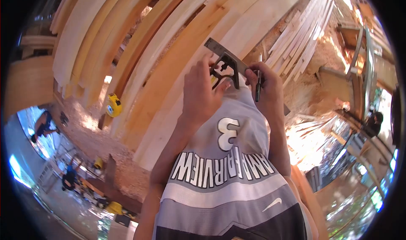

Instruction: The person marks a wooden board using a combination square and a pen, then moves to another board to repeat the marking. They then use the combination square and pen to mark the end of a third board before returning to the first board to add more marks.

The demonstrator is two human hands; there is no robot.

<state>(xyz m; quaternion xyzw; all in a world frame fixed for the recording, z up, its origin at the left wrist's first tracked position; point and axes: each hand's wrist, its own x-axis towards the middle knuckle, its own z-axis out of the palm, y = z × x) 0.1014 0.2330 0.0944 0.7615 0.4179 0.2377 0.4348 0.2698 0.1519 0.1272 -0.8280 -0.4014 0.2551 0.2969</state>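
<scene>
A combination square [228,64], with a dark head and a long metal blade, is held up in front of my grey jersey, above the boards. My left hand [201,94] is closed about the square's head, thumb on the near side and fingers partly hidden behind it. On the other side, my right hand [270,85] pinches the blade and also grips a slim dark pen [258,85] that points up and down beside it. The blade's lower end sticks out past my right forearm. Below the square lies a wide pale wooden board [182,83].
Several long boards [127,32] lie side by side to the left and ahead. A yellow tape measure [113,105] sits near their ends. Thin wood strips [302,32] are piled at the right. Sawdust [127,168] covers the ground. Other people [69,176] are in the background.
</scene>
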